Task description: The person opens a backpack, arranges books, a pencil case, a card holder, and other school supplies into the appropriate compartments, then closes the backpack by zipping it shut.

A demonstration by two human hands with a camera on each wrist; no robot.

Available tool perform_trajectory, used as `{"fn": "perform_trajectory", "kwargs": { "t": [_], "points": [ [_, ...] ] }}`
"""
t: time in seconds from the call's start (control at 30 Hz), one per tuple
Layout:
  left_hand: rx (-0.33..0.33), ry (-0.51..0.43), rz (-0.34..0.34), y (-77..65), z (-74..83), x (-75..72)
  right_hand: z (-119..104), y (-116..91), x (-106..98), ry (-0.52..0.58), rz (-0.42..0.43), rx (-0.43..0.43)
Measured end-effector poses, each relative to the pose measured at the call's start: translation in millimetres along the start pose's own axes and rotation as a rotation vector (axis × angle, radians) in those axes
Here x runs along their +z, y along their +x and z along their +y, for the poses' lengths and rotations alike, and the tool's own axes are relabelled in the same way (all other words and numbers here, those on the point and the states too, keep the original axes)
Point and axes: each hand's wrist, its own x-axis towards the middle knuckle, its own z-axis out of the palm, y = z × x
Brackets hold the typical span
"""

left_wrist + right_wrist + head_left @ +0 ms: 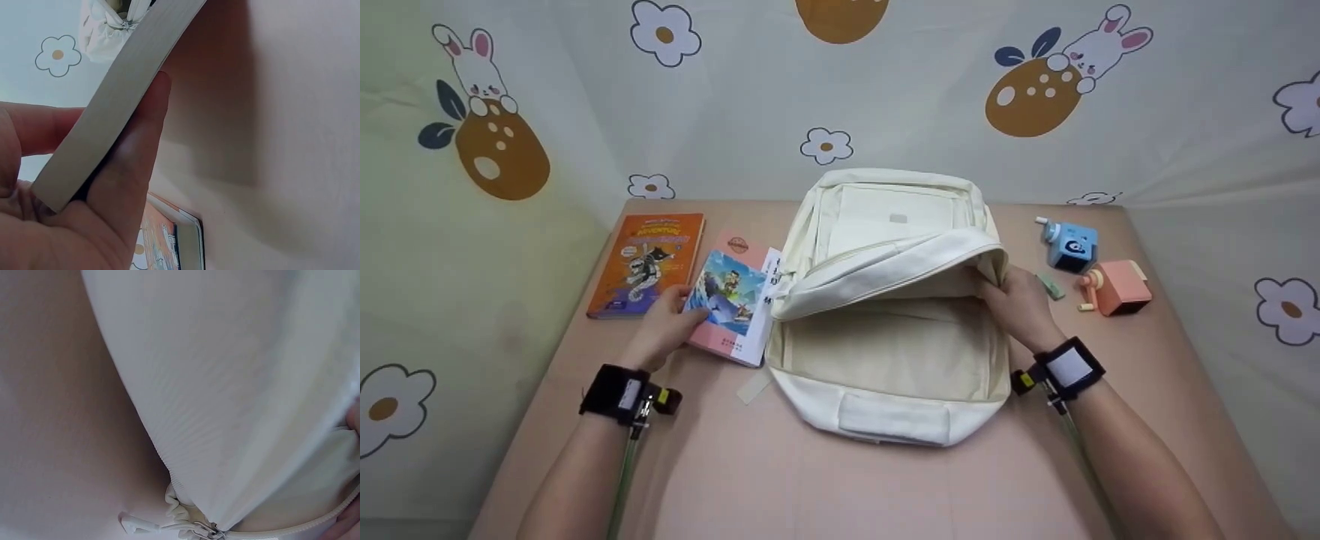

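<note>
A cream backpack lies on the table with its main compartment unzipped. My right hand grips the right edge of its front flap and lifts it, so the inside shows. In the right wrist view, fingers appear at the right edge beside the bag's fabric and zipper pull. My left hand holds a pink book with a blue picture cover, tilted, against the backpack's left side. Its page block sits between thumb and fingers in the left wrist view.
An orange hardcover book lies at the table's back left. On the right are a blue pencil sharpener with a crank, a pink one and a small green eraser-like piece. Patterned cloth hangs behind the table.
</note>
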Motion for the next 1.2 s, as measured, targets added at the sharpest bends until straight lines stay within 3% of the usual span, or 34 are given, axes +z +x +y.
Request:
{"fn": "perform_trajectory", "kwargs": {
  "t": [0.3, 0.47, 0.6, 0.77, 0.93, 1.07, 1.2],
  "points": [
    [0.087, -0.072, 0.05, -6.7, 0.8, -7.2, -1, 1, 1, -0.005, -0.007, 0.014],
    [0.159, -0.193, 0.079, -17.7, 7.9, -18.7, -1, 1, 1, -0.015, -0.001, 0.003],
    [0.22, -0.312, 0.049, -31.8, 23.4, -23.7, -2, 1, 1, -0.014, -0.002, -0.007],
    [0.348, -0.421, -0.099, -59.9, 57.0, -19.2, -4, 2, 0, -0.001, -0.015, 0.002],
    [0.427, -0.348, -0.318, -93.9, 88.1, -0.9, -5, 3, -2, 0.007, -0.034, 0.019],
    [0.365, -0.251, -0.535, -108.5, 98.7, 29.9, -6, 3, -4, 0.021, -0.034, 0.019],
    [0.239, -0.212, -0.712, -100.6, 91.1, 78.3, -7, 2, -5, 0.038, -0.02, 0.004]
  ]
}}
